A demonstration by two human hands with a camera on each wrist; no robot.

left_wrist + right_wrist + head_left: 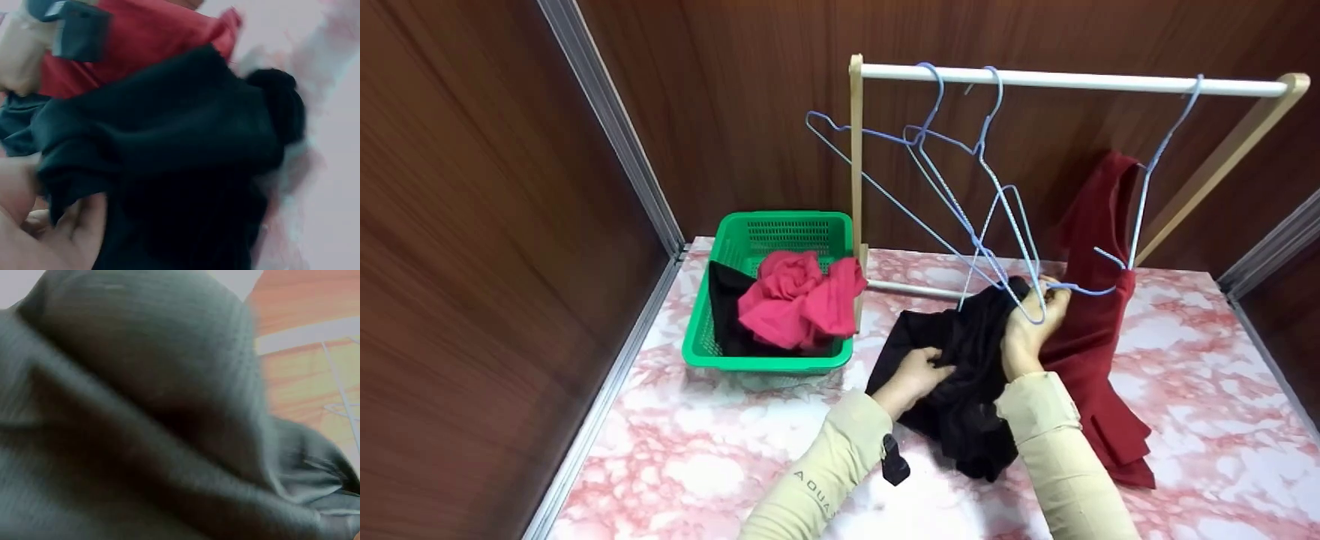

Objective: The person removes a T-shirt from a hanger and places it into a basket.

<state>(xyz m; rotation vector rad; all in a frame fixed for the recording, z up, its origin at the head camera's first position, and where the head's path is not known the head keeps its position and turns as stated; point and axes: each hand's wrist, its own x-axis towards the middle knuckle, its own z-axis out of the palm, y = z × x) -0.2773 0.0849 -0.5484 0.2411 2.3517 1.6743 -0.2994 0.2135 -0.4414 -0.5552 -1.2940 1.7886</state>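
A black garment (960, 352) is bunched on the table in front of the rack; its exact kind cannot be made out. My left hand (915, 379) pinches its near left part, and in the left wrist view the fingers (84, 225) curl at the cloth. At the garment's far right, my right hand (1033, 326) grips a blue wire hanger (1080, 288) near its neck, with the hook pointing right. Part of that hanger's frame is lost behind the cloth. Dark cloth (140, 410) fills most of the right wrist view and covers the right hand's work.
Two more blue hangers (934, 97) hang from the rack's white rod (1072, 79), crossing in front of my right hand. At the right hangs a dark red garment (1087, 360) on another hanger. Left of the rack, a green basket (769, 364) holds pink cloth (795, 300) and black cloth (731, 307).
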